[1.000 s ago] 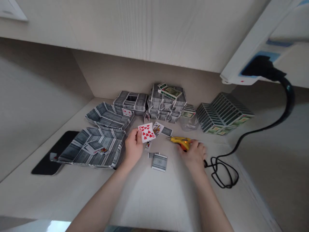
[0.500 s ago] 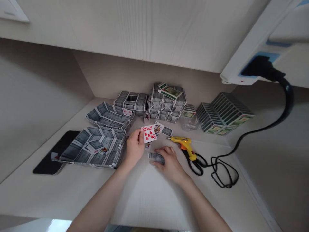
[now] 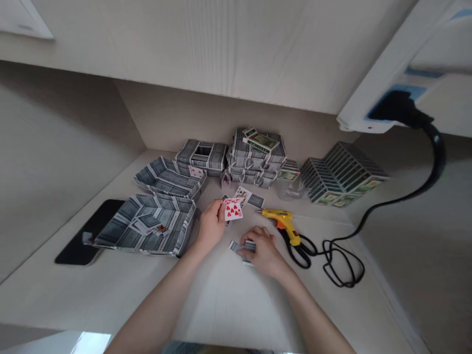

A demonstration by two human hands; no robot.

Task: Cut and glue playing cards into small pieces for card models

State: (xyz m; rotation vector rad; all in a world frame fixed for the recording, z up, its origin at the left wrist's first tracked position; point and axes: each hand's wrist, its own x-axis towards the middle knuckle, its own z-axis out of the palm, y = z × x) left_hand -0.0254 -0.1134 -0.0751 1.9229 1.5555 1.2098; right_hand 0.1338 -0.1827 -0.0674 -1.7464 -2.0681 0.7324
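My left hand (image 3: 212,223) pinches a ten of hearts card (image 3: 234,210) by its left edge; the card is bent across its upper part. In my right hand (image 3: 261,248) a grey-patterned playing card (image 3: 237,247) is held between thumb and fingers, partly hidden by them. Another pale-edged piece shows under that hand. Just beyond the ten lie a face card (image 3: 243,193) and a face-down card (image 3: 256,200). To the right of my hands rests a yellow hot glue gun (image 3: 282,220), its small light lit, on top of black-handled scissors (image 3: 300,253).
Left are two open trays made of cards, the nearer tray (image 3: 129,238) holding loose cards and overlapping a black phone (image 3: 73,255). Card-built boxes (image 3: 254,160) stack at the back. Card packs (image 3: 341,172) stand right. A black cord (image 3: 391,199) loops beside the glue gun.
The ten of hearts, flat before, is now bent in my left hand, which moved slightly right. My right hand's fingers have closed on the patterned card and turned it.
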